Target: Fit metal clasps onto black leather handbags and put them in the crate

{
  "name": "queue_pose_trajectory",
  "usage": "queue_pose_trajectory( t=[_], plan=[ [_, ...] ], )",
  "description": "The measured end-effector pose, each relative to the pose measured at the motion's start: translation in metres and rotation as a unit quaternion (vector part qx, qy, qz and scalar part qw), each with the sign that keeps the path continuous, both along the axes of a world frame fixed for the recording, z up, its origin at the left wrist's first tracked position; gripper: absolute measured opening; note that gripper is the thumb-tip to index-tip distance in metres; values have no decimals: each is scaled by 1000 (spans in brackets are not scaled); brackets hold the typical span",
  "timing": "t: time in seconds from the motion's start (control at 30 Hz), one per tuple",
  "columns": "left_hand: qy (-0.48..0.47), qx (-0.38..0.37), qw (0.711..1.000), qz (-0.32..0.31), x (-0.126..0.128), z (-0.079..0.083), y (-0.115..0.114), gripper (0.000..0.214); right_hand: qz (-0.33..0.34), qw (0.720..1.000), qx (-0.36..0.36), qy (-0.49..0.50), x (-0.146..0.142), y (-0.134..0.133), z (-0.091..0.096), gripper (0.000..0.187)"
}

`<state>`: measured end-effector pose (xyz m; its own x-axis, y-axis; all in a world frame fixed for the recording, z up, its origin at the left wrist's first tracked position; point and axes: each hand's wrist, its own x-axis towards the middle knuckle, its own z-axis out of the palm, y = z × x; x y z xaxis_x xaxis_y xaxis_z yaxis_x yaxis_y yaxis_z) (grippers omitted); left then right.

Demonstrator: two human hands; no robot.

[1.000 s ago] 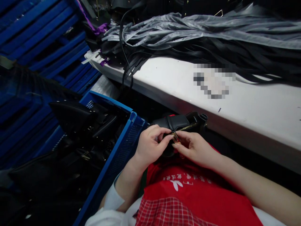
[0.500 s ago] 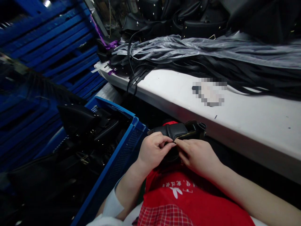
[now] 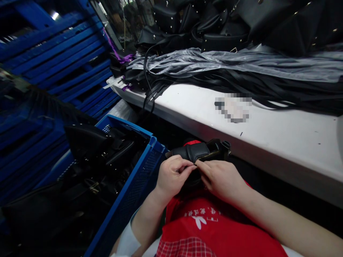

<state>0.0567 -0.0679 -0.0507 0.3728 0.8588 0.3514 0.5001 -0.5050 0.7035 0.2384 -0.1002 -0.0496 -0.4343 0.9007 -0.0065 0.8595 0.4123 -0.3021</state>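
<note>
A black leather bag (image 3: 199, 150) rests at my lap, its flap edge and a strap roll at the right end showing. My left hand (image 3: 173, 175) is closed, thumb and forefinger pinching the bag's near edge. Right beside it, my right hand (image 3: 223, 178) is closed too, its fingertips pressed on the same edge and nearly touching the left ones. Whatever small part lies between the fingertips is hidden. Below the hands is my red apron (image 3: 222, 232) with white print.
On my left stands a blue plastic crate (image 3: 131, 185) full of black bags. The white table (image 3: 187, 101) ahead carries black straps (image 3: 227, 78), grey strips (image 3: 241, 62), a pixelated item (image 3: 234, 109) and piled black bags (image 3: 225, 39). Blue pallets (image 3: 61, 46) are stacked behind the crate.
The view has shifted slightly, so the table and piles appear a little lower and further left. Both hands keep their pinch on the bag's edge.
</note>
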Motion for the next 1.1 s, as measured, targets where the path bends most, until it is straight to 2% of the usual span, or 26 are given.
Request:
queue_pose_trajectory(
  t=[0.3,0.4,0.5,0.57,0.67,0.77,0.83,0.9,1.0,1.1],
  plan=[
    [35,0,999,-9,2,-2,-1,14,-4,999,5,39,2,0,-6,22],
    [41,3,999,-15,4,-3,-2,14,-25,995,-15,98,0,1,-7,14],
    [37,0,999,-24,5,-3,-3,13,-58,974,-75,204,0,2,-7,13],
    [33,-5,999,-28,4,-2,-3,13,-65,948,-129,285,1,4,-6,14],
    [26,-11,999,-33,2,-3,-1,12,-47,892,-208,399,4,7,-6,8],
    [19,-14,999,-43,1,-4,0,11,-40,804,-317,502,6,11,-10,23],
    [18,-15,998,-52,2,-4,2,10,-65,741,-387,545,6,13,-13,38],
    [17,-12,998,-56,3,-5,4,9,-96,702,-424,564,5,16,-17,47],
    [7,-9,998,-65,4,-5,8,8,-119,682,-437,575,3,18,-21,49],
    [-1,-23,995,-93,6,-7,13,9,-130,688,-441,562,3,20,-22,48]
  ],
)
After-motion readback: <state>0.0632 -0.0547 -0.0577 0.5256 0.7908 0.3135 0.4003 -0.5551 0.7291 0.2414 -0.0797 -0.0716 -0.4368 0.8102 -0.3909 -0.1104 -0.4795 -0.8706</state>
